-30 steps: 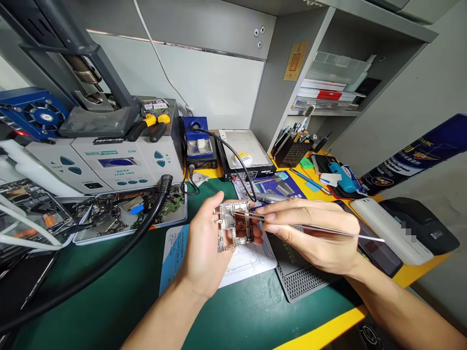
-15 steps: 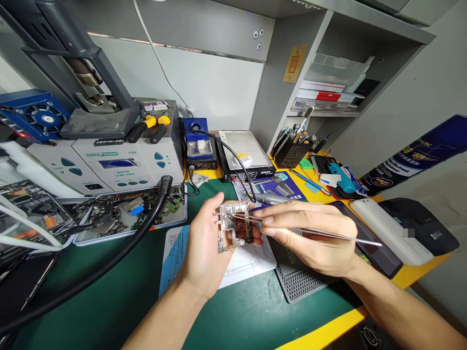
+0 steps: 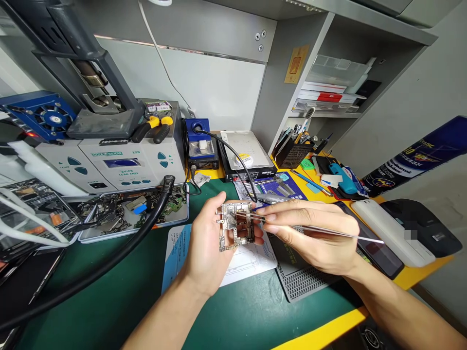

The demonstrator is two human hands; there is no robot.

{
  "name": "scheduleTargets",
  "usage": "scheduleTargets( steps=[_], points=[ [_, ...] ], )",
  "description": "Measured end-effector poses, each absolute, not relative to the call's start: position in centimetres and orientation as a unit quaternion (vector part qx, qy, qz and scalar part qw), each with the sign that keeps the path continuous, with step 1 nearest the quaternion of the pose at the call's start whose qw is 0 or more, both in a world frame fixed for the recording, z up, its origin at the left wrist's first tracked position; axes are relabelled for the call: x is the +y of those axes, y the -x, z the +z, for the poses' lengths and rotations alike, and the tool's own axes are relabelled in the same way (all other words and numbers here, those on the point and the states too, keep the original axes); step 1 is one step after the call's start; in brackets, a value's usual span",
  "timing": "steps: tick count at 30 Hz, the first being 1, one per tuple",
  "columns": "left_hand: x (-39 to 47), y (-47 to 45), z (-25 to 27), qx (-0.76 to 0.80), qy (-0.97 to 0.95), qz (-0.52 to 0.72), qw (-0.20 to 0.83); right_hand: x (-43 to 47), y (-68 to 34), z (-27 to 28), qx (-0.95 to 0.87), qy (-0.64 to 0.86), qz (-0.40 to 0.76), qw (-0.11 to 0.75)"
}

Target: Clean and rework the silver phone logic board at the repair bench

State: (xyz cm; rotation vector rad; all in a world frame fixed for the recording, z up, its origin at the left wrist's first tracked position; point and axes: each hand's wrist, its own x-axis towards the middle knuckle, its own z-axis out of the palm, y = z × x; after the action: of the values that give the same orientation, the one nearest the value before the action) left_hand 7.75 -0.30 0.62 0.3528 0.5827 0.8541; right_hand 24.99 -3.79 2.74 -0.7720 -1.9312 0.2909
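Note:
My left hand [image 3: 205,245] is closed around a small phone circuit board [image 3: 229,218], held up above the mat with its fingers behind it. The board has cut-out openings and tiny metal parts. Pinched in my right hand [image 3: 315,236] is a pair of thin metal tweezers [image 3: 369,239]. Their tips lie over the upper middle of the board; whether they touch it or grip anything, I cannot tell. Below the hands is a white and blue printed sheet [image 3: 251,265], partly covered.
A hot air station [image 3: 127,165] stands back left, its black hose [image 3: 120,257] crossing the mat. Trays of circuit boards [image 3: 164,214] lie beside it. A soldering iron holder [image 3: 200,141] is at the back. On the right are a grey perforated pad [image 3: 306,287] and a spray can [image 3: 416,155].
The view has shifted slightly, so the things on the left appear further right. Both hands keep their hold, and the tweezer tips look closer together over the board.

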Motion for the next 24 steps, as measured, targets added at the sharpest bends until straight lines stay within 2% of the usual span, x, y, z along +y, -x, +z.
scheduleTargets(
  steps=[24],
  points=[
    [-0.07, -7.54, 0.62, 0.255, -0.15, 0.398, 0.868, -3.81, -24.91, 2.67, -0.805, 0.321, 0.097, 0.489]
  ],
)
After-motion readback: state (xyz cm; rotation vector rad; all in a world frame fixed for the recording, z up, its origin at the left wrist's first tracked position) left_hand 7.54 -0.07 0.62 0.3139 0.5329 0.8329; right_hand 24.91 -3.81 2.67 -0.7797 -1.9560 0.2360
